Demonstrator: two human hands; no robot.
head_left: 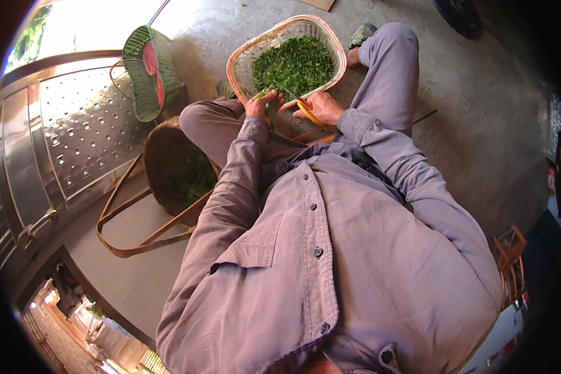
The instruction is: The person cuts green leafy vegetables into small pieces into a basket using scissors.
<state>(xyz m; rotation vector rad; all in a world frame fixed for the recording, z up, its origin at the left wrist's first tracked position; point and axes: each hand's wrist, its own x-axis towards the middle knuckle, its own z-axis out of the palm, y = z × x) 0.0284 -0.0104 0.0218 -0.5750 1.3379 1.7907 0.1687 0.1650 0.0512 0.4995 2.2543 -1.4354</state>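
Observation:
My left hand point(263, 105) holds a bunch of green leaves point(271, 111) at the near rim of a plastic basket point(340, 56) with an orange-red edge. Finely cut greens point(294, 65) lie inside the basket. Just right of the leaves, my right hand point(325, 110) grips scissors point(305, 106) with yellow handles. Their blades point toward the left hand and over the basket's near edge; whether the blades touch a leaf cannot be made out.
A woven basket point(156, 163) with leaves and a long looped handle stands by my left knee. Beyond it are a green basket point(142, 112) with something red inside and a metal door point(89, 135). A dark object point(463, 18) is at the upper right.

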